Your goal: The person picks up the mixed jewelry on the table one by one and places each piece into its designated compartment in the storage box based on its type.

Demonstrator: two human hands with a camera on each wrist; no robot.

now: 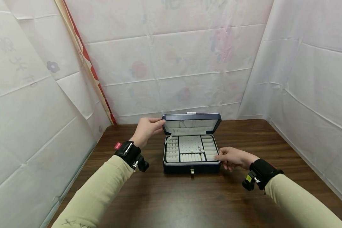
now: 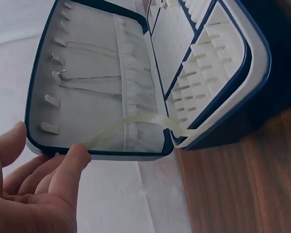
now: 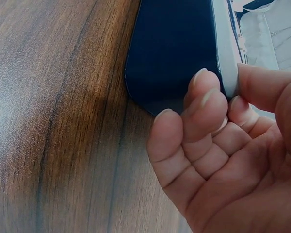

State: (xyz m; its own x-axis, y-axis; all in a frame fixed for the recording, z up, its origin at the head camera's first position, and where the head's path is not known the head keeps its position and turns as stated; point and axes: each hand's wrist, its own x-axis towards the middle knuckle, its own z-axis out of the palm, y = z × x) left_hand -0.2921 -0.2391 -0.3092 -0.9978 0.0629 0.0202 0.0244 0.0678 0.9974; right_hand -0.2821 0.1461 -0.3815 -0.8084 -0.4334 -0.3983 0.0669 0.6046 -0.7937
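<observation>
A dark blue jewelry box point(image 1: 175, 168) sits on the table with its lid point(image 1: 192, 117) raised. My left hand point(image 1: 148, 129) holds the lid's left edge between thumb and fingers, as the left wrist view shows. Inside the lid, thin necklaces point(image 2: 92, 77) hang from small tabs above a gathered pocket point(image 2: 136, 82). A pale ribbon point(image 2: 136, 119) links lid and base. At the front right corner my right hand point(image 1: 236, 157) grips the box, thumb on the pale rim and fingers curled by the side wall. The tray has white ring rolls point(image 1: 188, 157) and small compartments point(image 1: 209, 144).
The brown wooden table point(image 1: 159, 199) extends around the box. White patterned sheets point(image 1: 171, 63) hang behind and on both sides. A gold-coloured clasp point(image 1: 192, 171) sticks out at the box's front. A small piece of jewelry point(image 1: 200, 148) lies on the dotted middle panel.
</observation>
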